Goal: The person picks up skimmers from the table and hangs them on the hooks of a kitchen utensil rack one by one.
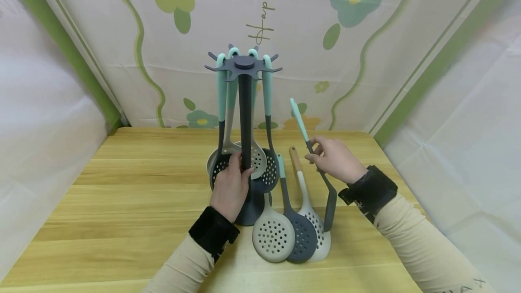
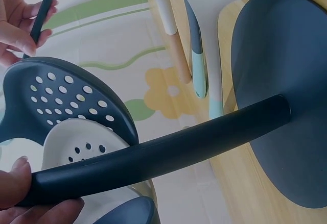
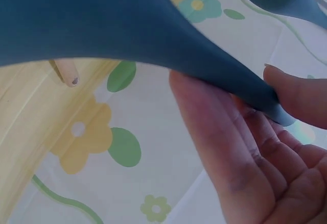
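Holding a spatula (image 1: 330, 207), right fingers (image 3: 219, 142) hang clear of the rack's (image 1: 245, 112) edge.

Left cream fabric sleeve (image 1: 183, 263) and right cream fabric sleeve (image 1: 423, 243) are long, close-fitting, wrinkled. Right one carries dark angular marks (image 1: 466, 289) (too partial to read). Wide black soft-looking left wristband (image 1: 209, 232) matches the black right wristband (image 1: 374, 190); small dark hardware (image 1: 359, 204) shows at the edge. Hands are bare: left hand (image 1: 230, 191), right hand (image 1: 341, 161).
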Tool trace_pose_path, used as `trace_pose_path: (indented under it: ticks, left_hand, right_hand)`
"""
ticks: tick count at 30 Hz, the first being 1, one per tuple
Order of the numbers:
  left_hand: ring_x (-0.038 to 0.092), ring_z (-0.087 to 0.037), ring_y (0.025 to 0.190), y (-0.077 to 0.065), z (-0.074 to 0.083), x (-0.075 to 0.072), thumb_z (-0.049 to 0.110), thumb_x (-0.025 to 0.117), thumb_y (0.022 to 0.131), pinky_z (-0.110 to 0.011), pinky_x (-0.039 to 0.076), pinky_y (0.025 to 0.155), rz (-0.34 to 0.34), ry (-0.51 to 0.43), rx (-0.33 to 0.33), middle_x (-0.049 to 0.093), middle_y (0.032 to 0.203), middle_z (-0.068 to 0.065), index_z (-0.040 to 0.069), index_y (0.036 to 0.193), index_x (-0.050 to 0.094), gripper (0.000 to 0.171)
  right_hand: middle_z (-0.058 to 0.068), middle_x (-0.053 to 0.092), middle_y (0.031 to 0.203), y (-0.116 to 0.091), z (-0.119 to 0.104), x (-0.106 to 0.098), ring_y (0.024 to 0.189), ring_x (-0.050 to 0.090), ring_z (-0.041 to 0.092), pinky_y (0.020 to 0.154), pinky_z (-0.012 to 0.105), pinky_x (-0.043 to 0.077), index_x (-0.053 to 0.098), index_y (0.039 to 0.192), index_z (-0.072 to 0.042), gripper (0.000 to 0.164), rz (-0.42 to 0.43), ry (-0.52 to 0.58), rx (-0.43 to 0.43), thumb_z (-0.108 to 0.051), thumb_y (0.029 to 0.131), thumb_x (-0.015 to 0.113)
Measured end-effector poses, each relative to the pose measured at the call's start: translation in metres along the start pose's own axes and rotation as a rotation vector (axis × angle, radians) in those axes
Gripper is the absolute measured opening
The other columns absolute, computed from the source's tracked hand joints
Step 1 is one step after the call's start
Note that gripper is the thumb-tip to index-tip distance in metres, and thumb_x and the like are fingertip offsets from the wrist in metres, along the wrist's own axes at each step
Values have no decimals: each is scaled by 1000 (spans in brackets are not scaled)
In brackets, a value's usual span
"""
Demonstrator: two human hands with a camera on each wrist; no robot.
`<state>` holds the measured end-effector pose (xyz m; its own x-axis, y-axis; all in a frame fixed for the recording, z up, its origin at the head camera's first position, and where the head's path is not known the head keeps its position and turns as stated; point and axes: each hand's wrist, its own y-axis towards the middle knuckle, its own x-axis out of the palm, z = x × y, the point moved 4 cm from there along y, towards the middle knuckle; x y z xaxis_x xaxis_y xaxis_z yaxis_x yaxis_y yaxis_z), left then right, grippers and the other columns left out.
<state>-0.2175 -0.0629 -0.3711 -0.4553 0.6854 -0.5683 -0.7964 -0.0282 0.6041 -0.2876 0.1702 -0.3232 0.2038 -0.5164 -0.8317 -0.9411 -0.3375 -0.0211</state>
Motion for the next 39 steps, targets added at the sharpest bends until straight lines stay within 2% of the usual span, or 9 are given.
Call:
trace_pose_path:
  ticks: [11, 20, 26, 39]
  left_hand:
    - [71, -27, 70, 1, -1, -1, 9, 67, 94, -35, 54, 54, -25, -21, -10, 71, 89, -17, -3, 120, 50, 33]
    - [70, -26, 70, 0, 0, -2, 10, 67, 94, -35, 53, 55, -22, -26, 7, 71, 89, -16, -2, 120, 50, 33]
    - [70, -25, 69, 2, -1, -3, 10, 67, 94, -33, 52, 54, -40, -31, 2, 72, 92, -16, 0, 119, 50, 31]
    - [74, -28, 80, 2, -2, -5, 11, 67, 94, -38, 57, 63, -59, -48, -16, 74, 100, -18, 1, 120, 50, 33]
  right_hand:
    - [14, 73, 88, -5, -8, -2, 64, 64, 14, 57, 28, 50, 56, 123, 3, 32, 25, 15, -49, -12, 96, 63]
    - [17, 73, 93, -7, -12, -5, 70, 69, 15, 61, 30, 53, 55, 125, 4, 34, 54, 7, -77, -13, 96, 63]
    - [18, 73, 95, -11, -16, -9, 73, 73, 22, 63, 31, 54, 52, 127, 5, 37, 88, 9, -93, -13, 96, 63]
    - [19, 73, 94, -18, -25, -15, 74, 73, 23, 63, 33, 56, 54, 119, 4, 30, 154, 59, -148, -12, 97, 63]
